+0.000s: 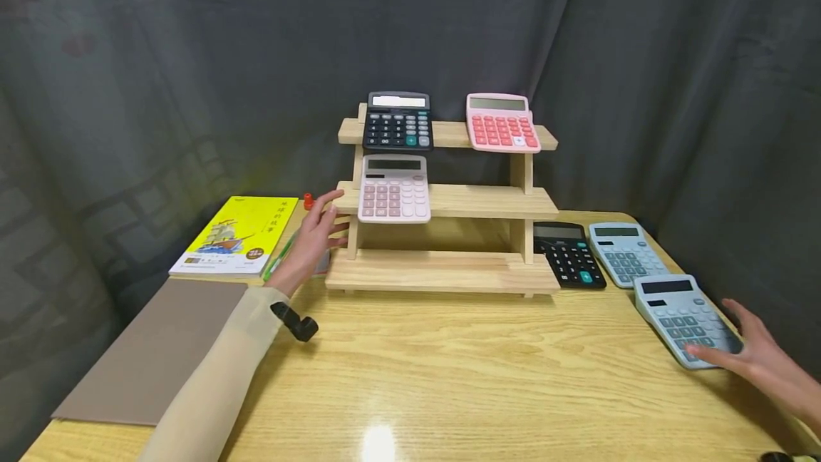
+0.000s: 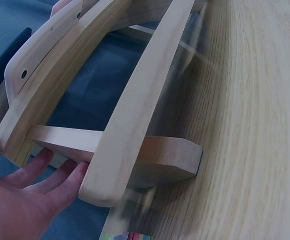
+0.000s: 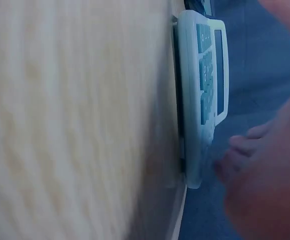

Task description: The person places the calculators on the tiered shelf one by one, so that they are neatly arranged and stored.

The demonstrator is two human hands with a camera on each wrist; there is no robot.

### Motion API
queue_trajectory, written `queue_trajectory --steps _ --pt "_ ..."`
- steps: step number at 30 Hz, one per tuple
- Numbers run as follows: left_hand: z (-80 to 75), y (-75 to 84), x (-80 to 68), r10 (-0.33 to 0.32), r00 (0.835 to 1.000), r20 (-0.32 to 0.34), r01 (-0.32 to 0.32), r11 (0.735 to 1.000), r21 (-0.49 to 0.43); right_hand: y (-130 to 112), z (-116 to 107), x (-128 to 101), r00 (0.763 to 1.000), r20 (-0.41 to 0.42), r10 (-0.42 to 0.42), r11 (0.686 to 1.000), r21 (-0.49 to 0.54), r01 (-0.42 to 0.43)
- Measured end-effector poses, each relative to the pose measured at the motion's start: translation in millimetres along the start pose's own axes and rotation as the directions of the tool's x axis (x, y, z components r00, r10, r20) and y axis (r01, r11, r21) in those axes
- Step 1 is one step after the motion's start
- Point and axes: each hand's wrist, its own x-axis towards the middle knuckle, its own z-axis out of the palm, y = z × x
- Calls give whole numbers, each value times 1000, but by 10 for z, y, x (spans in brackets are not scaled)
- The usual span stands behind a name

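Your right hand (image 1: 760, 358) is flat with fingers on the near blue calculator (image 1: 686, 318) at the worktop's right edge — probably light, stiff, slick plastic, so pinch its long sides; left hand (image 1: 314, 241), open, steadies the wooden rack (image 1: 449, 202).

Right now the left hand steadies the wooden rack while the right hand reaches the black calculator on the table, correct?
Not quite. In the head view the right hand reaches the nearest blue calculator, not the black calculator. The left hand is at the wooden rack, as you said.

A pale blue calculator (image 1: 686, 319) lies under the right fingers (image 1: 708, 353); a pale-wood rack (image 1: 442, 198) touches the left fingers (image 1: 330, 216).
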Motion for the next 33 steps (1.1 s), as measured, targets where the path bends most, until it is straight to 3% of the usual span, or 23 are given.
queue_trajectory --steps 7,11,16,20,27,33 --pt "8 4 2 -1 1000 -2 1 1000 -9 66 87 76 1000 -25 13 991 -134 -16" --pt "13 3 5 -10 1000 6 10 1000 -23 74 120 86 999 19 47 986 -159 -43" --pt "17 12 2 -14 1000 -3 14 1000 -14 74 150 133 999 35 21 986 -164 -15" --pt "17 5 2 -17 1000 -2 17 1000 -12 60 153 152 1000 -5 -20 992 -123 19" --pt "7 -31 20 -9 1000 -5 9 1000 1 -94 169 107 992 -121 29 975 -214 -55" --pt "0 -19 22 -8 1000 -10 8 1000 4 -293 187 67 978 -211 5 985 -168 -41"
